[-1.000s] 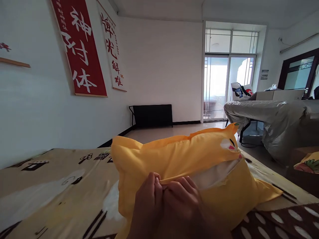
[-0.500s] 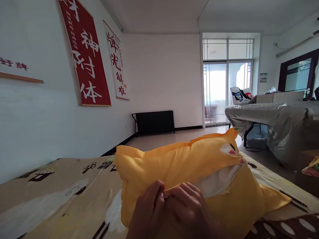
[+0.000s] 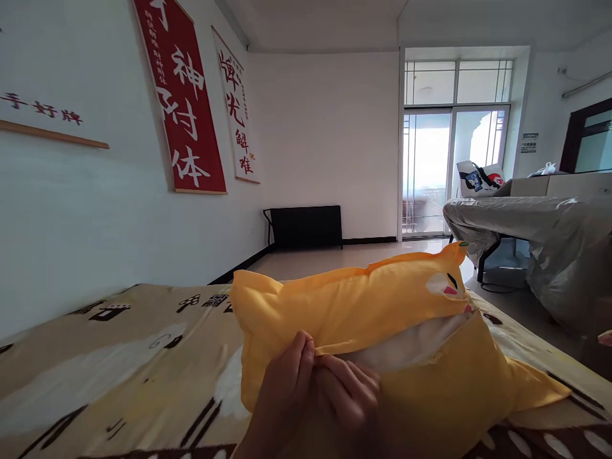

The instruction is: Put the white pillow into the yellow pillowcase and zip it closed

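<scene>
A yellow pillowcase (image 3: 306,306) with a printed animal face lies on the patterned bed cover. Its opening gapes toward me, and a white inner pillow (image 3: 406,347) shows through the gap. At the left end of that gap, my left hand (image 3: 289,376) pinches the fabric edge between thumb and fingers. Close beside it, my right hand (image 3: 349,389) is closed with curled fingers on the same edge. Whether a zip pull sits between the fingertips is hidden.
The bed cover (image 3: 109,357) spreads around the pillow. A folded black table (image 3: 306,226) leans by the far wall. On the right stands a plastic-covered table (image 3: 516,210) with boxes and a bag on it. Scrolls (image 3: 189,115) hang on the left wall.
My right hand has drawn back from further along the edge, closer to my left hand. The upper flap's edge now shows above it. The camera view has turned slightly left.
</scene>
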The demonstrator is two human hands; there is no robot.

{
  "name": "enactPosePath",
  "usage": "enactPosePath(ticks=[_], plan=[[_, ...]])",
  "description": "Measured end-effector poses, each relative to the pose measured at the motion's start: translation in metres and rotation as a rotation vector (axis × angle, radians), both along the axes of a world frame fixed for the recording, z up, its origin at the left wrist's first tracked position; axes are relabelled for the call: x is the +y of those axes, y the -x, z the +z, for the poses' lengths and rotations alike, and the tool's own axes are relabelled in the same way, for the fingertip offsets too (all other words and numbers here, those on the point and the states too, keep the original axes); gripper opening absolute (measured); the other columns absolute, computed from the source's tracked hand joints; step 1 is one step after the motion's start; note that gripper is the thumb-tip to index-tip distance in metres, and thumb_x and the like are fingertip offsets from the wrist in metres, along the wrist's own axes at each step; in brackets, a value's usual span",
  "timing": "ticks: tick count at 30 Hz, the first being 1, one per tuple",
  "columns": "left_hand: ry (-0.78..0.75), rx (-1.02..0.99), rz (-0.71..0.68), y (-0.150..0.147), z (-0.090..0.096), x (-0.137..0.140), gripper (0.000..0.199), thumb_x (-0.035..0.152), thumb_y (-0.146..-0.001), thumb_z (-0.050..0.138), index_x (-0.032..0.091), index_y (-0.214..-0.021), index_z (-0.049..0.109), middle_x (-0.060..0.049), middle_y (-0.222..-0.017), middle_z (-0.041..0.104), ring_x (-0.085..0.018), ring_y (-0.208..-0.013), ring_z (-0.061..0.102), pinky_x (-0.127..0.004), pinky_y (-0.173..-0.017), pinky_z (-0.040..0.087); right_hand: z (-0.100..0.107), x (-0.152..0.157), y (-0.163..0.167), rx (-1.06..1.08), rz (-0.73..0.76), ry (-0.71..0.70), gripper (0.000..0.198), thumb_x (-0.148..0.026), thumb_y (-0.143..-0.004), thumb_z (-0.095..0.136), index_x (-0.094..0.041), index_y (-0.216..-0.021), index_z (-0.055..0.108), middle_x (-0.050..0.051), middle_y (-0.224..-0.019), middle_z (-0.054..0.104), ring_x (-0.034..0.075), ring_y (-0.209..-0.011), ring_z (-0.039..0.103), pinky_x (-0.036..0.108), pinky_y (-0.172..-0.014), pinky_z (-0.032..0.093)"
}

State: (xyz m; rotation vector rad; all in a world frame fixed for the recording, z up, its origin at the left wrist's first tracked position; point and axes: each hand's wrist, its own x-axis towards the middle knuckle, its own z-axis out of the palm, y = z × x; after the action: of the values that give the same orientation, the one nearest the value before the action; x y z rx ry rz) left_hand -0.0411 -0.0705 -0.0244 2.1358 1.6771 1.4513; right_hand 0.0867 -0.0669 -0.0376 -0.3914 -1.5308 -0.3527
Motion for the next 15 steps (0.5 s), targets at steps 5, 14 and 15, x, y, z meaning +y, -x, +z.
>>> enactPosePath(ticks=[5, 14, 15], plan=[[-0.037, 0.072, -0.124, 0.001, 0.009, -0.009, 0.014, 0.031, -0.087, 0.035, 0.022, -0.086, 0.046, 0.001, -0.072, 0.057, -0.016, -0.063, 0.055, -0.027, -0.061, 0.042, -0.001, 0.003, -0.005, 0.0, -0.059, 0.05, 0.015, -0.008, -0.084, 0.053, -0.017, -0.074, 0.059, 0.005, -0.089, 0.07, 0.014, -0.067, 0.061, 0.027, -0.062, 0.047], [-0.013, 0.105, -0.091, 0.0, 0.013, -0.01, 0.017, 0.026, -0.088, 0.033, 0.022, -0.072, 0.039, 0.004, -0.062, 0.047, -0.013, -0.056, 0.048, -0.025, -0.056, 0.038, -0.01, 0.004, -0.007, -0.117, 0.067, 0.079, 0.016, -0.005, -0.086, 0.051, -0.015, -0.093, 0.061, 0.006, -0.094, 0.068, 0.016, -0.092, 0.061, 0.03, -0.083, 0.052], [-0.013, 0.104, -0.075, 0.0, 0.012, -0.01, 0.018, 0.027, -0.089, 0.033, 0.022, -0.072, 0.039, 0.004, -0.062, 0.048, -0.013, -0.056, 0.048, -0.024, -0.056, 0.038, -0.01, 0.004, -0.007, -0.114, 0.085, 0.078, 0.018, -0.003, -0.084, 0.052, -0.015, -0.093, 0.061, 0.007, -0.094, 0.067, 0.017, -0.093, 0.061, 0.03, -0.083, 0.053]])
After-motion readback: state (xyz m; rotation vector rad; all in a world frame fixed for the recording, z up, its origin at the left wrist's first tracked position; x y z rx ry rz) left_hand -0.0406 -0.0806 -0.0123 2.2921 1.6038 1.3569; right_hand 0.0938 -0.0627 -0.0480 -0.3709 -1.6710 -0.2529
